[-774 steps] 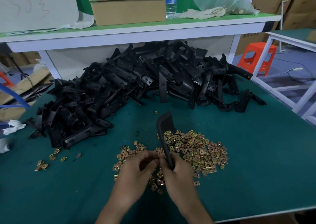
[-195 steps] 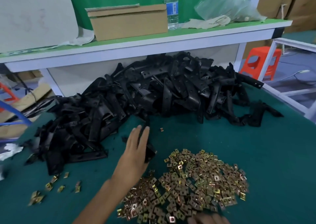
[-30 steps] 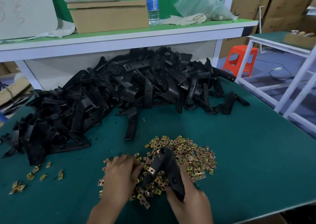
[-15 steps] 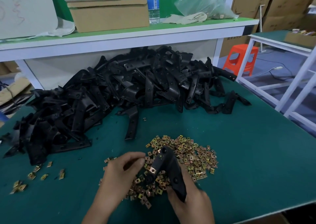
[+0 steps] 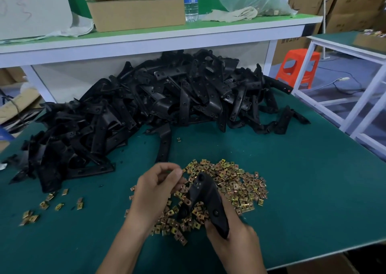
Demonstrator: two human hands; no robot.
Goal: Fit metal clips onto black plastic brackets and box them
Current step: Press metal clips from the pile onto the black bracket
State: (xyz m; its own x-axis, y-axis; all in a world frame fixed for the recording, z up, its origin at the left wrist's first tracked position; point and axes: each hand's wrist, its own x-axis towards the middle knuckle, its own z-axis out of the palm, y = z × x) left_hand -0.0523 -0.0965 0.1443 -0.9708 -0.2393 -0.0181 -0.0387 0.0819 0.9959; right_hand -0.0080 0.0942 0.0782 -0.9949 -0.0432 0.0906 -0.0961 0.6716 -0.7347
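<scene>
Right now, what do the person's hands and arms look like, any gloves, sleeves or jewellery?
The left hand and right hand are bare: no gloves, and no rings or watch that I can see. The forearms are bare too, with no sleeve showing down to the frame's edge.

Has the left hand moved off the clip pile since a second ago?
Yes. The left hand has lifted from the clip pile, and its fingertips now sit nearer the lone bracket lying farther up the mat.
</scene>
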